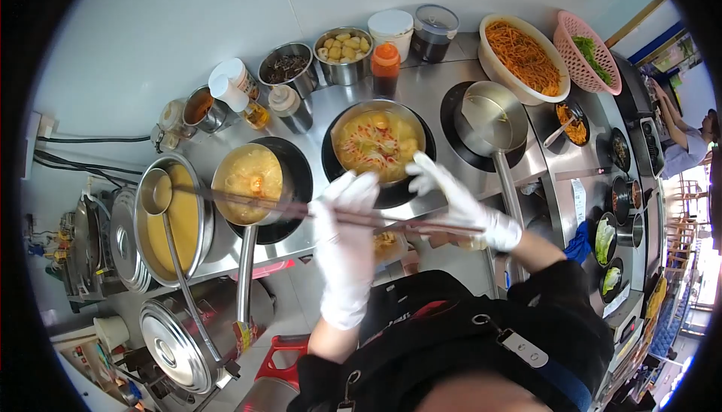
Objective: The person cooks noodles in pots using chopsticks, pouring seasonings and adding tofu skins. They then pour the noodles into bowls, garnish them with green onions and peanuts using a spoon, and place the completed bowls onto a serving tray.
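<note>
My left hand point(344, 243), in a white glove, is closed around long brown chopsticks point(293, 206), which are blurred and reach left over a small pan point(249, 179) of broth. My gloved right hand point(459, 201) has its fingers spread above the counter's front edge, near the chopsticks' right ends; whether it touches them is unclear. Just beyond both hands, a round pot point(377, 141) on a burner holds soup with red and white strips and yellow pieces. To its right sits a saucepan point(490, 120) of clear liquid.
A large pot point(203, 239) of yellow broth with a ladle point(171, 243) stands left. Bottles, tins and tubs line the wall. A bowl of orange shreds point(524, 58) and a pink basket point(587, 54) stand back right. Pan handles jut over the front edge. A person point(688, 141) is far right.
</note>
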The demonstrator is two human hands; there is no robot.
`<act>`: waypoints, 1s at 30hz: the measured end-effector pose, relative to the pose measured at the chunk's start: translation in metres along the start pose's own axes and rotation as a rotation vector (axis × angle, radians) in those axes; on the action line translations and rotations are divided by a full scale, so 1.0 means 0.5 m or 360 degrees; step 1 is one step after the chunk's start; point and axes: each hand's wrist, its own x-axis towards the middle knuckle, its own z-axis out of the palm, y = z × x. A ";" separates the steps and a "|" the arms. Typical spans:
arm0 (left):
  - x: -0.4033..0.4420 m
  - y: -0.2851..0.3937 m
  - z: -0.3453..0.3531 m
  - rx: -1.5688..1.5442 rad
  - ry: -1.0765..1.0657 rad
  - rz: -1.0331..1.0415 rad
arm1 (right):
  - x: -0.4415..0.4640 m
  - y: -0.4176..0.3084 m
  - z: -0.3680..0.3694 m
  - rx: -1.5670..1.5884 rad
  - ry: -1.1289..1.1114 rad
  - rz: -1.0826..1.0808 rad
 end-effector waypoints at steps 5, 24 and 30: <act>-0.021 -0.180 0.108 -0.0174 -0.0266 -0.0528 | -0.110 -0.094 0.030 0.0397 0.0816 -0.0192; -0.165 -0.408 -0.853 0.3256 0.0249 -0.0862 | -0.081 0.028 -0.070 -0.0125 0.0399 0.0341; -0.038 -0.497 -0.916 0.3665 -0.0318 -0.0813 | -0.094 0.058 -0.047 -0.0134 0.0678 0.0420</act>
